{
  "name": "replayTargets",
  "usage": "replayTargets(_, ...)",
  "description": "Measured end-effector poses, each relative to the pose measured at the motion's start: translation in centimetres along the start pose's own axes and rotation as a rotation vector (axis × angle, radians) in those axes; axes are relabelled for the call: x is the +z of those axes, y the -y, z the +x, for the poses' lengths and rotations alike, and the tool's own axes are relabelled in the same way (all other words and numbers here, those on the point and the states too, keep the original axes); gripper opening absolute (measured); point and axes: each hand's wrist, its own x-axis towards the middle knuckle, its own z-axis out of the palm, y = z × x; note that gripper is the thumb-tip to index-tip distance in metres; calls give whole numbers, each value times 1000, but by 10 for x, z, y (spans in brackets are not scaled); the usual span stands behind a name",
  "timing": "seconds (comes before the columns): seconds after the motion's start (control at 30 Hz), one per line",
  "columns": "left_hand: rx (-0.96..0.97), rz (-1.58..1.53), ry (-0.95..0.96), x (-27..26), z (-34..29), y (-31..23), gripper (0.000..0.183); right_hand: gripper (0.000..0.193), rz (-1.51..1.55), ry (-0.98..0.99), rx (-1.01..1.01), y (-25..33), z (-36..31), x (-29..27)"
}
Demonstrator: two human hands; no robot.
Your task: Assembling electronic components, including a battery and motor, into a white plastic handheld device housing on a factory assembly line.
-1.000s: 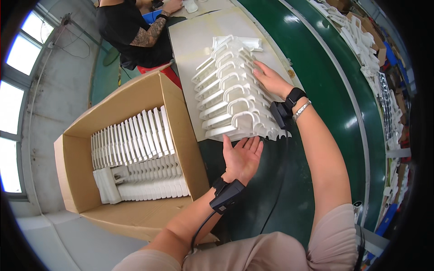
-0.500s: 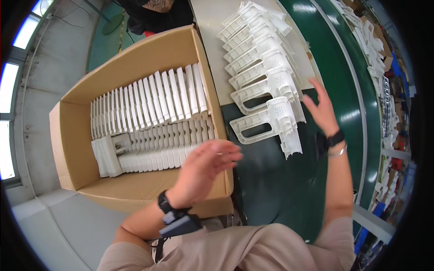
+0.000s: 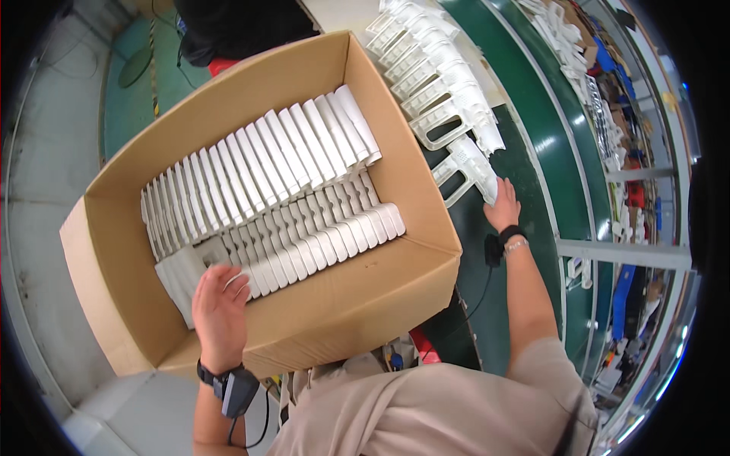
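The right hand is touching the nearest white handled casing, which is lying forward-left, slanting toward it, pinch unclear; the left hand, loosely spread, is hovering farther off

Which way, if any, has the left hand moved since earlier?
Yes: the left hand moved left, from right of the box to its left half.

White parts: smooth plastic, apparently
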Motion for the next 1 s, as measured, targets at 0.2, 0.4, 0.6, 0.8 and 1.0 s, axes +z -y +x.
replayTargets(0.2, 132, 96, -219, -41, -10, -6, 20, 77, -102, 122, 155, 12, 2, -10)
replayTargets(0.4, 58, 111, -194, 9, -6, 16, 19, 83, 88, 35, 82, -22, -63, -29)
replayTargets(0.6, 124, 425, 145, 132, 35, 46, 17, 73, 257, -317, -20, -14, -12, -63)
replayTargets(0.8, 721, 1250, 836, 314, 95, 85, 29, 57, 387, -405, 2, 39, 76, -9)
replayTargets(1.0, 1685, 1987, 1247, 380, 174, 157, 41, 51, 501, -376, -93, 48, 89, 10)
